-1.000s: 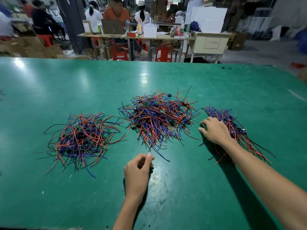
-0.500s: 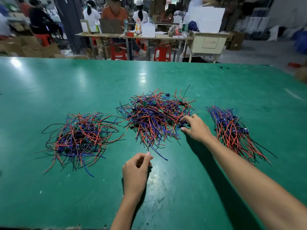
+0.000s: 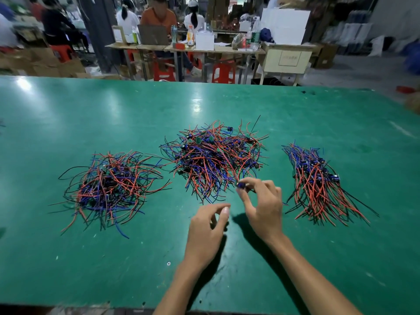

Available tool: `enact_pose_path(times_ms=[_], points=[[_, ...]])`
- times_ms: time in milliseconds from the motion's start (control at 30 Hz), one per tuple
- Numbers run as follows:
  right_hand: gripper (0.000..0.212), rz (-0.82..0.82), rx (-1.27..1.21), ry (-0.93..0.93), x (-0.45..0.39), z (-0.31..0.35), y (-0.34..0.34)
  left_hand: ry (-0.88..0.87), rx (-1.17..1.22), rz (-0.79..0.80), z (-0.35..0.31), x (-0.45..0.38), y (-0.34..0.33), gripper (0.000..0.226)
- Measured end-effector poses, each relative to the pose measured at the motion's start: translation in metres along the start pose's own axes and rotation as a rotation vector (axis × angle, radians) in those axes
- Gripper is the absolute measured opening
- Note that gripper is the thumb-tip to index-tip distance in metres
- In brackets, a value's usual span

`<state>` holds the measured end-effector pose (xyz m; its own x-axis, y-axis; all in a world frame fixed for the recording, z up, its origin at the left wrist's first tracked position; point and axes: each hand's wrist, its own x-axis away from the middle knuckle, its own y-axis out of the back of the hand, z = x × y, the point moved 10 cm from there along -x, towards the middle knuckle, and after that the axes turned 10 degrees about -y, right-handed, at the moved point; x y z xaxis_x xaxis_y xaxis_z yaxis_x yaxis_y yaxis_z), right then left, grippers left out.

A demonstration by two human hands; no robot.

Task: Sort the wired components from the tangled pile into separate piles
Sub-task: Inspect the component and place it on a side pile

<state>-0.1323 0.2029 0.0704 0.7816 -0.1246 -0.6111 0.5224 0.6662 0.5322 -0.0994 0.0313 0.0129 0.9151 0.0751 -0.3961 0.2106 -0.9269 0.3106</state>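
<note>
Workshop interior, dim at the back. Green table top across the foreground, glossy, with overhead light thrown back as pale patches (brightest near the far left corner). Beyond its far edge, a long wooden work table crowded with bottles, small boxes and a white box. Several people seated there, backs or sides to the camera. Red plastic stools tucked underneath. Cream cabinet just right of that table, a large white board propped behind it. Dark pillar at left, cardboard boxes stacked on the floor beside it. Grey concrete floor at right, pale sacks against the far wall.
</note>
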Motion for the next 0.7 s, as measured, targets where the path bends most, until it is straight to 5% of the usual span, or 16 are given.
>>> enact_pose_path(times_ms=[233, 333, 400, 533, 633, 700], points=[[0.024, 0.116, -0.015, 0.179, 0.035, 0.020, -0.003, 0.224, 0.564, -0.143, 0.016, -0.002, 0.004, 0.016], [0.030, 0.011, -0.065, 0.137, 0.037, 0.020, 0.009, 0.306, 0.671, -0.256, 0.026, 0.003, 0.009, 0.007], [0.025, -0.024, -0.163, 0.044, 0.041, 0.017, 0.015, 0.335, 0.702, -0.314, 0.030, 0.005, 0.010, 0.006], [0.031, 0.306, -0.111, -0.306, 0.047, -0.001, -0.026, 0.342, 0.705, -0.309, 0.032, 0.005, 0.009, 0.005], [0.029, 0.361, -0.617, -0.693, 0.046, -0.021, -0.042, 0.300, 0.597, -0.168, 0.024, 0.005, 0.000, 0.003], [0.017, 0.364, -0.811, -0.784, 0.045, -0.025, -0.046, 0.288, 0.551, -0.114, 0.021, 0.006, -0.004, 0.004]])
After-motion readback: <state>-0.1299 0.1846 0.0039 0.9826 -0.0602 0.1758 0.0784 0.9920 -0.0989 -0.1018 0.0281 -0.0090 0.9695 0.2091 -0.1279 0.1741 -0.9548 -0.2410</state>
